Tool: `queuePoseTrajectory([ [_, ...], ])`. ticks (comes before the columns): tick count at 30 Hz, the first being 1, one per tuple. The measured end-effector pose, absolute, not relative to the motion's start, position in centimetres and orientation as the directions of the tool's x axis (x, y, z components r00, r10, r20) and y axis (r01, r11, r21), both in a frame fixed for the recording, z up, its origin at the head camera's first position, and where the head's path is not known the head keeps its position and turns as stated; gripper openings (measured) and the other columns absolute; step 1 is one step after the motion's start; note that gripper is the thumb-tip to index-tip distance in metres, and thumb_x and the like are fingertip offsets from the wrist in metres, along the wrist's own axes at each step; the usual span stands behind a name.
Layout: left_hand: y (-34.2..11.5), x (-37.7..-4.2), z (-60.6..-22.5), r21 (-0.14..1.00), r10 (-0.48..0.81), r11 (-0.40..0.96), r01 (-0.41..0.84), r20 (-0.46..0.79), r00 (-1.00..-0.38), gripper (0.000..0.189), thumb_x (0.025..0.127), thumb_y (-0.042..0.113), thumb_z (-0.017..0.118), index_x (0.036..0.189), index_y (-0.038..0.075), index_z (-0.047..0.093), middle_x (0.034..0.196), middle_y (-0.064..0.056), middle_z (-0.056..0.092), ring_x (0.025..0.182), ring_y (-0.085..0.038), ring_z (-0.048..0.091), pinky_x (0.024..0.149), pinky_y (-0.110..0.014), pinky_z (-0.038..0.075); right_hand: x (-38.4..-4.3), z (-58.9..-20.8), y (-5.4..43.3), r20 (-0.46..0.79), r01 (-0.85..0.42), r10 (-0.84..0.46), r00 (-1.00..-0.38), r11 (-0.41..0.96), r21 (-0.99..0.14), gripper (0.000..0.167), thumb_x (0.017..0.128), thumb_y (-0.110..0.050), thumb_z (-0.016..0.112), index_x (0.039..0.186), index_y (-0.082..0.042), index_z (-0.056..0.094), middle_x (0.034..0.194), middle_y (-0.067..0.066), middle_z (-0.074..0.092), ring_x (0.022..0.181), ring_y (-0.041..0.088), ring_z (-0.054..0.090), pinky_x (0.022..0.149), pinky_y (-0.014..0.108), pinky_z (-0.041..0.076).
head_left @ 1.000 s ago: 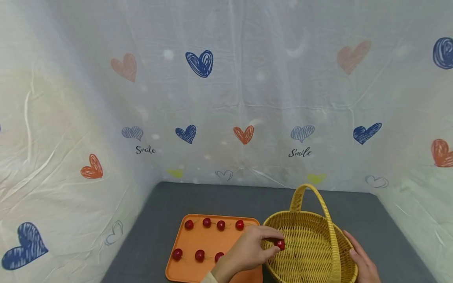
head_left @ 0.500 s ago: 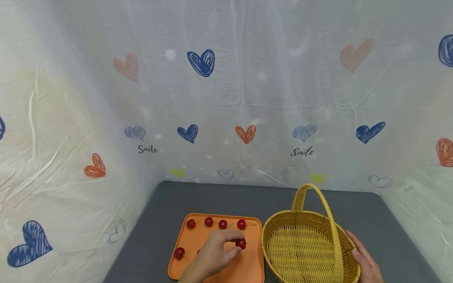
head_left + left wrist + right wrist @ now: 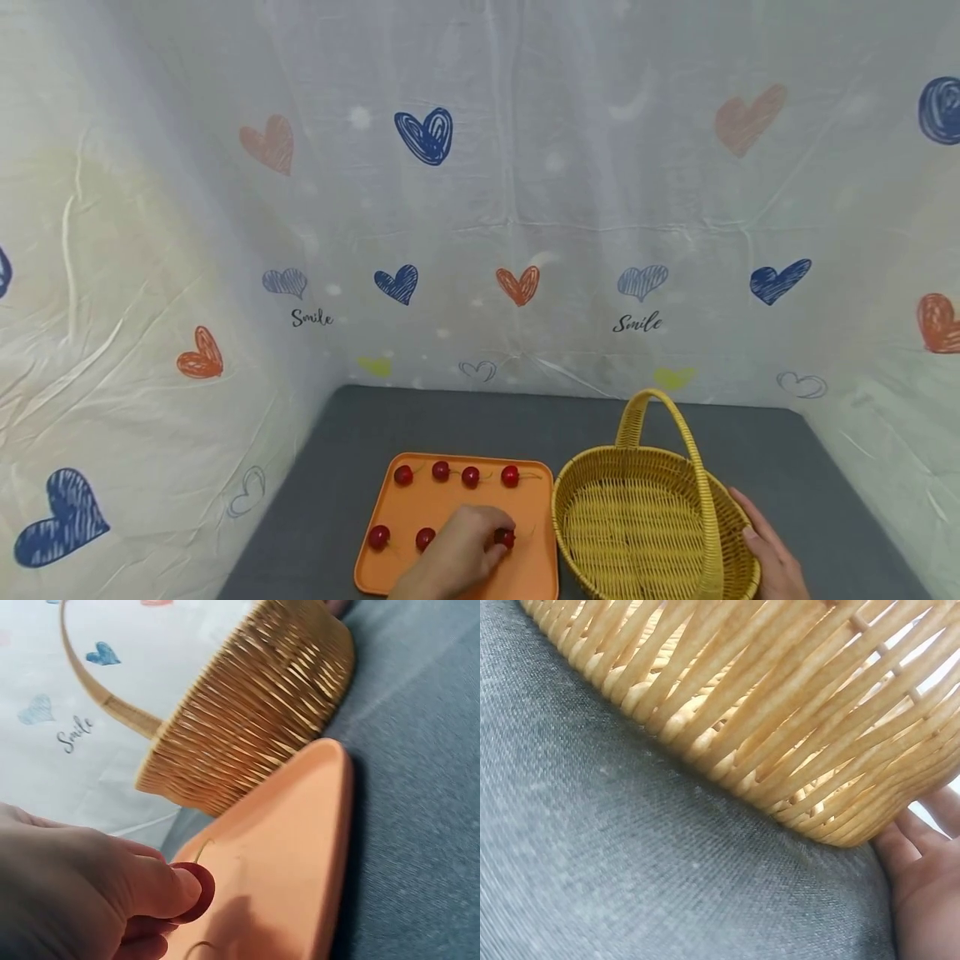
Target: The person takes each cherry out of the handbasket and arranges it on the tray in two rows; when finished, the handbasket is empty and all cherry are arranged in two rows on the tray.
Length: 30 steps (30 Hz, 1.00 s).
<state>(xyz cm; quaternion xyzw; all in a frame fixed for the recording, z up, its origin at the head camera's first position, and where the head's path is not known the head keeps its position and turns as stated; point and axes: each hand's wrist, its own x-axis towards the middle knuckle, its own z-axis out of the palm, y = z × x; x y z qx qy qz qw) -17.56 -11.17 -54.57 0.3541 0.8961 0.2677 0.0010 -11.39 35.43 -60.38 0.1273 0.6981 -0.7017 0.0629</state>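
Note:
Low over the orange tray (image 3: pixel 450 506), my left hand (image 3: pixel 461 546) pinches a dark red cherry (image 3: pixel 507 540) between thumb and fingers. From the left wrist, the thumb lies across the cherry (image 3: pixel 204 894) and its thin stem points up. Several other stemmed cherries sit on the tray: a back row that includes a cherry (image 3: pixel 510 476) at its right end, and a nearer cherry (image 3: pixel 378 537) at the left. To the tray's right stands a yellow wicker basket (image 3: pixel 637 521) with a tall handle. My right hand (image 3: pixel 776 558) holds the basket's right side, thumb at the rim.
The basket handle (image 3: pixel 701 483) arches up over the basket's right part. Grey cloth (image 3: pixel 487 417) covers the table. A white curtain (image 3: pixel 570 192) printed with hearts closes off the back and both sides.
My left hand has carried the cherry from the basket's left rim leftward over the tray, then slightly toward me and lower. The right hand keeps its hold on the basket.

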Motion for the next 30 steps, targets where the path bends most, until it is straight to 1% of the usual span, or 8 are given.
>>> queuePoseTrajectory([
  [3,-11.1,-17.5,-55.0,0.497,0.637,0.618,0.608,0.136,-0.759,0.017,0.095,0.005,0.083,0.109,0.014,0.085,0.1,0.012,0.079,0.09,0.007,0.066,0.078,-0.013,0.057,-11.3,-60.5,35.4,-0.255,0.255,0.082,-0.963,-0.014,-0.967,0.078,0.115,-0.063,0.035,0.179,-0.028,0.005,0.131,-0.04,0.045,0.109,-0.013,0.064,0.088,0.028,0.062],
  [5,-11.1,-17.5,-55.2,0.504,0.636,0.625,0.596,0.115,-0.763,0.016,0.095,0.005,0.083,0.109,0.014,0.084,0.097,0.013,0.079,0.088,0.008,0.065,0.078,-0.014,0.057,-11.3,-60.6,35.5,-0.247,0.246,0.077,-0.966,-0.019,-0.969,0.078,0.115,-0.062,0.035,0.179,-0.028,0.005,0.125,-0.046,0.048,0.109,-0.011,0.065,0.088,0.029,0.063],
  [11,-11.2,-17.4,-55.4,0.53,0.625,0.631,0.567,0.086,-0.776,0.018,0.095,0.005,0.082,0.11,0.016,0.083,0.095,0.015,0.076,0.086,0.008,0.063,0.076,-0.017,0.057,-11.4,-60.6,35.5,-0.244,0.242,0.053,-0.968,-0.05,-0.969,0.079,0.116,-0.06,0.036,0.179,-0.027,0.002,0.122,-0.047,0.052,0.11,-0.009,0.067,0.089,0.032,0.063],
  [16,-11.5,-17.4,-55.4,0.527,0.613,0.628,0.572,0.117,-0.781,0.025,0.095,0.007,0.083,0.119,0.015,0.082,0.106,0.011,0.079,0.098,0.003,0.069,0.085,-0.022,0.062,-12.0,-60.4,35.3,-0.282,0.28,0.052,-0.958,-0.045,-0.959,0.081,0.114,-0.064,0.037,0.178,-0.029,0.002,0.121,-0.048,0.05,0.108,-0.011,0.065,0.09,0.031,0.063],
  [23,-12.7,-17.2,-53.6,0.573,0.53,0.647,0.503,0.136,-0.837,0.032,0.098,0.016,0.082,0.13,0.013,0.079,0.128,-0.001,0.08,0.121,-0.016,0.075,0.098,-0.038,0.065,-12.4,-60.2,35.5,-0.312,0.311,0.075,-0.947,-0.015,-0.95,0.084,0.114,-0.065,0.037,0.178,-0.025,0.003,0.122,-0.046,0.046,0.106,-0.014,0.063,0.09,0.03,0.062],
  [26,-13.8,-17.1,-52.2,0.586,0.468,0.663,0.466,0.163,-0.869,0.033,0.1,0.018,0.081,0.133,0.014,0.078,0.133,-0.002,0.078,0.125,-0.023,0.074,0.101,-0.046,0.063,-12.1,-60.4,36.2,-0.257,0.257,0.063,-0.964,-0.003,-0.966,0.082,0.117,-0.059,0.033,0.178,-0.016,-0.001,0.12,-0.051,0.047,0.106,-0.017,0.061,0.086,0.025,0.06],
  [28,-15.1,-17.1,-51.2,0.574,0.429,0.671,0.469,0.215,-0.878,0.031,0.101,0.017,0.08,0.132,0.015,0.078,0.133,-0.002,0.078,0.125,-0.025,0.074,0.102,-0.049,0.062,-11.8,-60.7,36.8,-0.147,0.146,0.039,-0.988,-0.012,-0.989,0.077,0.12,-0.048,0.03,0.176,-0.008,-0.005,0.124,-0.051,0.05,0.108,-0.019,0.059,0.084,0.021,0.059],
  [30,-16.7,-17.0,-50.2,0.546,0.39,0.688,0.479,0.278,-0.878,0.03,0.1,0.017,0.081,0.13,0.018,0.079,0.131,0.0,0.079,0.122,-0.023,0.075,0.101,-0.048,0.063,-11.4,-60.5,37.3,-0.043,0.045,0.078,-0.996,0.034,-0.998,0.073,0.121,-0.041,0.03,0.175,-0.003,-0.001,0.125,-0.049,0.051,0.109,-0.023,0.057,0.082,0.014,0.056],
])
